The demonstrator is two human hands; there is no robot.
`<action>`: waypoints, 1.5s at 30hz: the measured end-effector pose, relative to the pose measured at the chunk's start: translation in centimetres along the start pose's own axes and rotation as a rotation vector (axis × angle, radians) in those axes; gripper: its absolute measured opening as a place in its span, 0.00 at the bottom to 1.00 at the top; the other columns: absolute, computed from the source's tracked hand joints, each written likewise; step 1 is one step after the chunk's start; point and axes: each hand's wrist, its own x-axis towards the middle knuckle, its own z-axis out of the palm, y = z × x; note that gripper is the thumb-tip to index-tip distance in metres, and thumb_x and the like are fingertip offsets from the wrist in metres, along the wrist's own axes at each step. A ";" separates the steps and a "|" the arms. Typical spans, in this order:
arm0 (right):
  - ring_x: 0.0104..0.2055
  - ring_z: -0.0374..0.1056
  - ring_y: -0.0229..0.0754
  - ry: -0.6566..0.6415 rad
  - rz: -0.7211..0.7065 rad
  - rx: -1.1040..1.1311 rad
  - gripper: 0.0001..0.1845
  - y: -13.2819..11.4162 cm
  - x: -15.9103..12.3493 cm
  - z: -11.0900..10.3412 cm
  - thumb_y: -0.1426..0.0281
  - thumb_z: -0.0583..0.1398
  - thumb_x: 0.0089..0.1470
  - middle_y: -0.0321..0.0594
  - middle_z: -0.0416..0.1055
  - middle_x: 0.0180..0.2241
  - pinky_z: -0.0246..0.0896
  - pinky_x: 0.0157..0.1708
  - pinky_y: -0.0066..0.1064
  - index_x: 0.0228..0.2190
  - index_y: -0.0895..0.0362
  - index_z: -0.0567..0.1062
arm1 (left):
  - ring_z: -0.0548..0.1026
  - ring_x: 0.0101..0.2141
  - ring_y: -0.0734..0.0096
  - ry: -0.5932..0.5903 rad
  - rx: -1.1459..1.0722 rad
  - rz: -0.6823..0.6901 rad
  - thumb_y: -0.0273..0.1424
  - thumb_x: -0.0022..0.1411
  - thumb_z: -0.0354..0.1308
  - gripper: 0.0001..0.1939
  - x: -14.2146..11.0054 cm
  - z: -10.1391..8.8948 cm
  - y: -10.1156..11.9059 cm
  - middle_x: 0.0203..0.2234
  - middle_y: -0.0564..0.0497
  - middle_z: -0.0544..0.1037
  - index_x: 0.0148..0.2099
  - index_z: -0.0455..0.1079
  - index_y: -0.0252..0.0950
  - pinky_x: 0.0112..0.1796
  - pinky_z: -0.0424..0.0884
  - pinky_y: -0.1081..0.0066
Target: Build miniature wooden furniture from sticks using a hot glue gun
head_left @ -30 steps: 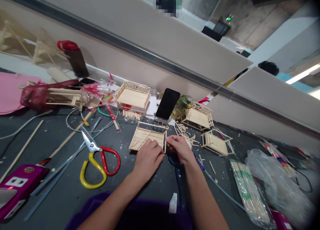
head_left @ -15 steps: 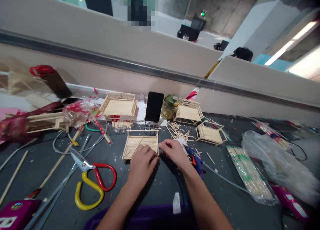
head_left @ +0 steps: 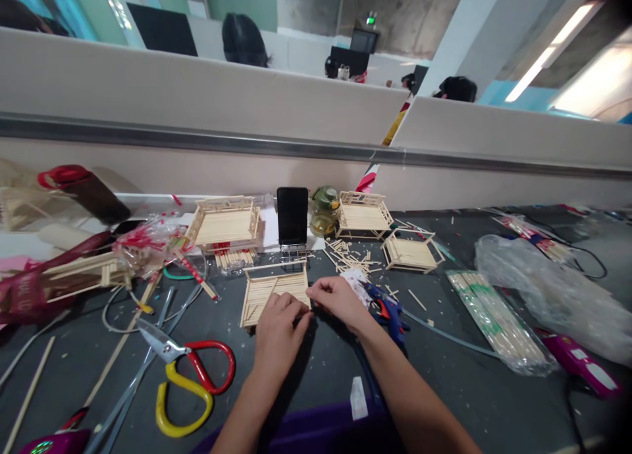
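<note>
A small bed-like model of pale wooden sticks [head_left: 274, 284] lies before me, its slatted deck facing up and a raised rail along the far side. My left hand [head_left: 282, 316] is closed over its near right corner, fingers curled and thumb on the right. At the model's right edge, my right hand [head_left: 338, 301] pinches thumb and fingertips together; whatever lies between them is too small to make out. Just right of that hand, a blue glue gun [head_left: 392, 312] rests on the table beside a crumpled white scrap [head_left: 356, 283].
Red-and-yellow-handled scissors [head_left: 185, 375] lie at left. A phone [head_left: 292, 216] stands behind the model. Similar stick models [head_left: 224, 225] sit at the back, with loose short sticks [head_left: 350, 256] nearby. Wrapped sticks [head_left: 498, 319] and a plastic bag [head_left: 548, 302] lie at right.
The camera view has shifted and levelled a little. Both hands stay at the model's right side, and the right fingertips have come slightly closer to the left hand.
</note>
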 end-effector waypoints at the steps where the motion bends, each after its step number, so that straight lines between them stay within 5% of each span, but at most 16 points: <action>1: 0.17 0.51 0.31 -0.002 0.001 0.002 0.18 0.0 0.0 0.0 0.58 0.62 0.47 0.30 0.62 0.14 0.42 0.17 0.25 0.16 0.57 0.69 | 0.67 0.36 0.63 0.002 0.001 -0.001 0.30 0.62 0.54 0.07 0.0 0.0 0.1 0.30 0.50 0.72 0.31 0.69 0.39 0.38 0.64 0.64; 11: 0.15 0.50 0.30 -0.006 0.063 0.073 0.18 -0.6 -0.4 0.2 0.56 0.63 0.45 0.30 0.61 0.15 0.40 0.15 0.24 0.18 0.57 0.69 | 0.71 0.39 0.62 -0.096 -0.242 -0.052 0.32 0.57 0.59 0.06 0.1 -1.4 -1.2 0.34 0.50 0.76 0.38 0.73 0.41 0.40 0.67 0.64; 17: 0.15 0.50 0.28 0.001 0.056 0.107 0.17 -0.4 -0.7 0.7 0.57 0.63 0.45 0.29 0.61 0.15 0.40 0.15 0.23 0.18 0.58 0.69 | 0.75 0.34 0.65 -0.067 -0.570 -0.298 0.39 0.60 0.54 0.15 0.1 -1.4 -2.8 0.36 0.47 0.79 0.45 0.72 0.36 0.36 0.69 0.67; 24: 0.13 0.48 0.28 -0.002 0.097 0.129 0.17 0.3 -0.2 0.4 0.57 0.62 0.45 0.29 0.61 0.15 0.40 0.12 0.22 0.19 0.58 0.68 | 0.75 0.32 0.65 0.029 -0.584 -0.314 0.39 0.57 0.57 0.15 0.3 -1.2 -2.5 0.33 0.47 0.79 0.43 0.74 0.35 0.35 0.69 0.67; 45: 0.14 0.49 0.27 -0.051 0.162 0.111 0.19 0.4 -0.2 0.3 0.55 0.63 0.45 0.27 0.60 0.16 0.39 0.14 0.21 0.22 0.58 0.68 | 0.76 0.34 0.65 0.064 -0.536 -0.289 0.33 0.60 0.53 0.11 -0.1 -0.8 -2.7 0.36 0.48 0.79 0.43 0.72 0.37 0.36 0.70 0.67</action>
